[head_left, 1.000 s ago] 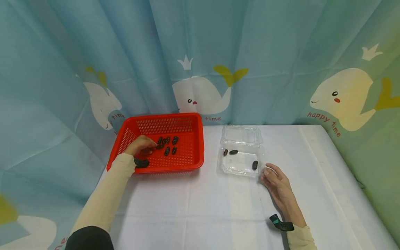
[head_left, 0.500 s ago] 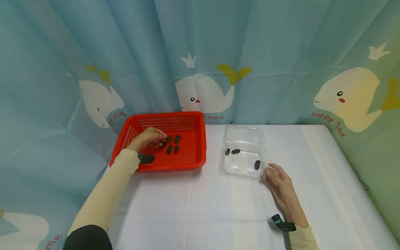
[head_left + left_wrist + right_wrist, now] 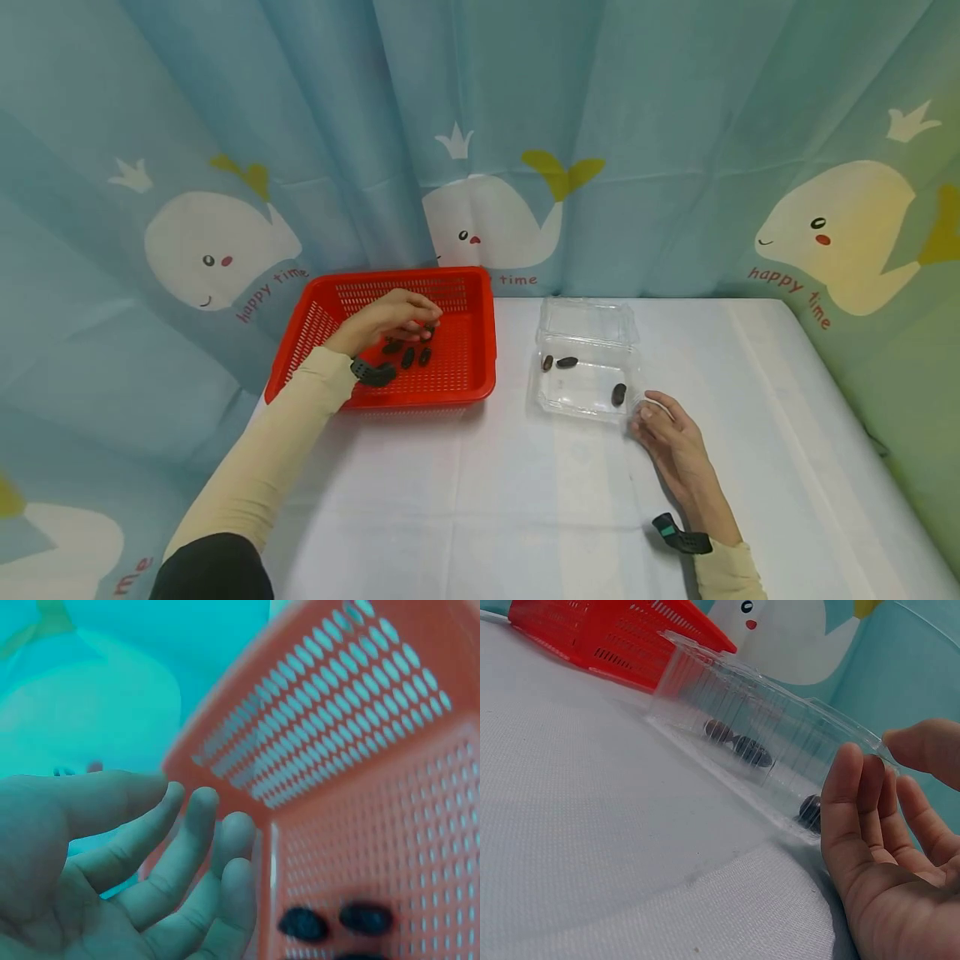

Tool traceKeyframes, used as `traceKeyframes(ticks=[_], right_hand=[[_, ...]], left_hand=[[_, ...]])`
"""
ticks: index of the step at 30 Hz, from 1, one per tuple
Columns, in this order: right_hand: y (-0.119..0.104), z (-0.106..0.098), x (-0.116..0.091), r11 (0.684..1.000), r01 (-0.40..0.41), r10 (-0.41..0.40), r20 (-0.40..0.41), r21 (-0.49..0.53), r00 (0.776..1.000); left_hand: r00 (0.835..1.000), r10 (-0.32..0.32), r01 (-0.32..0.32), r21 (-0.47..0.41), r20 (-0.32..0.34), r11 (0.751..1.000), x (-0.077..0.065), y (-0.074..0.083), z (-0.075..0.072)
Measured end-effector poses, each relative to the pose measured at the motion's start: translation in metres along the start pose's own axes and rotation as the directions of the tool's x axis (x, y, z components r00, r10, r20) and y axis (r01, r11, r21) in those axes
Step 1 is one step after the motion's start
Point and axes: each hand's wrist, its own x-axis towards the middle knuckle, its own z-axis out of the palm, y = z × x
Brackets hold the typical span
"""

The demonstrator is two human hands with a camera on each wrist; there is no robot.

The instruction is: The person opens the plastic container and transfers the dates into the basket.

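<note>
My left hand (image 3: 393, 318) is over the red plastic basket (image 3: 480, 379), its fingers loosely bent. Thumb tip and index fingertip come together in the left wrist view, with nothing visible between them. Several dark, wrinkled dates (image 3: 407, 358) lie on the basket floor below; the hand hides part of the group. At the near right corner of an open clear plastic clamshell box (image 3: 577, 410), my right hand (image 3: 671, 442) pinches the rim, thumb on top and fingers against the outer wall. Three dates lie inside the box, one date (image 3: 618, 394) close to that corner.
Basket and box stand side by side on a white-covered table (image 3: 510, 500), the box's lid (image 3: 587, 321) folded back. A blue curtain (image 3: 645, 108) with whale prints hangs right behind them. Bands (image 3: 682, 537) circle both wrists.
My left hand has moved right and a little up across the basket, away from the left-hand dates. The right hand stays at the box corner; the view has shifted slightly.
</note>
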Motion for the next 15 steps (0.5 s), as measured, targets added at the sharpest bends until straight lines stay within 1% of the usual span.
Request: traceKeyframes(ticks=[2, 5, 9, 12, 15], right_hand=[[0.0, 0.0, 0.0, 1.0, -0.003, 0.003, 0.002, -0.005, 1.0], [0.0, -0.001, 0.0, 1.0, -0.005, 0.005, 0.004, -0.006, 1.0], [0.0, -0.002, 0.001, 1.0, -0.006, 0.006, 0.02, 0.008, 1.0], [0.0, -0.003, 0.001, 1.0, -0.001, 0.001, 0.031, 0.018, 1.0], [0.001, -0.004, 0.001, 1.0, 0.007, -0.007, 0.027, 0.03, 1.0]], left_hand=[[1.0, 0.014, -0.014, -0.015, 0.015, 1.0, -0.003, 0.007, 0.006], [0.997, 0.045, -0.043, -0.024, 0.062, 0.999, -0.005, 0.016, 0.013], [0.985, 0.091, -0.089, -0.025, 0.149, 0.996, -0.006, 0.026, 0.022], [0.978, 0.103, -0.099, -0.031, 0.183, 0.995, -0.009, 0.033, 0.03], [0.972, 0.121, -0.116, -0.039, 0.202, 0.993, -0.01, 0.04, 0.039]])
